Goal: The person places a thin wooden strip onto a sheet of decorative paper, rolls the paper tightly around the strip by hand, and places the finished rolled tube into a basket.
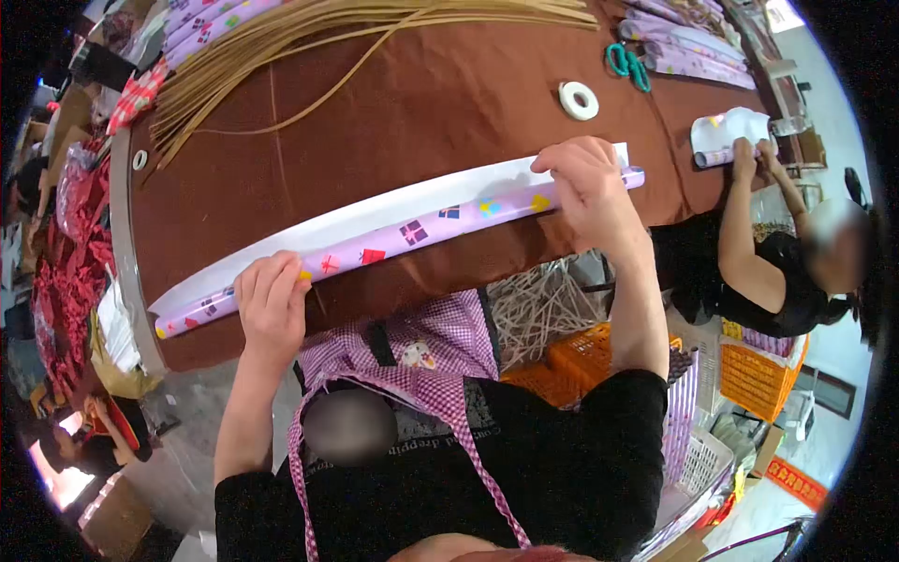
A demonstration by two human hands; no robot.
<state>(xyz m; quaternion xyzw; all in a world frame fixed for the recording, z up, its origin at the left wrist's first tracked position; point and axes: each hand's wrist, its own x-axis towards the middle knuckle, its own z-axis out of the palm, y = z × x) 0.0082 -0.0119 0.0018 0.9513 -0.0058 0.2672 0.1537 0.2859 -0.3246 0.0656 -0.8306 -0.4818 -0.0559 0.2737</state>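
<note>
Black shirt fabric (552, 468) is filling the near view while the left hand (272, 295) and right hand (592, 192) are pinching a lilac paper roll (431, 225) along the near edge of the brown tablecloth (421, 112), where uneven pressure could be skewing it or creasing its white flap (337, 219).

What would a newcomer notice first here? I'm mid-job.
Probably the long purple paper roll along the near side of the brown tabletop, with the left hand and right hand on it. Next, the tan strips heaped across the far side, then the teal scissors at far right.
</note>
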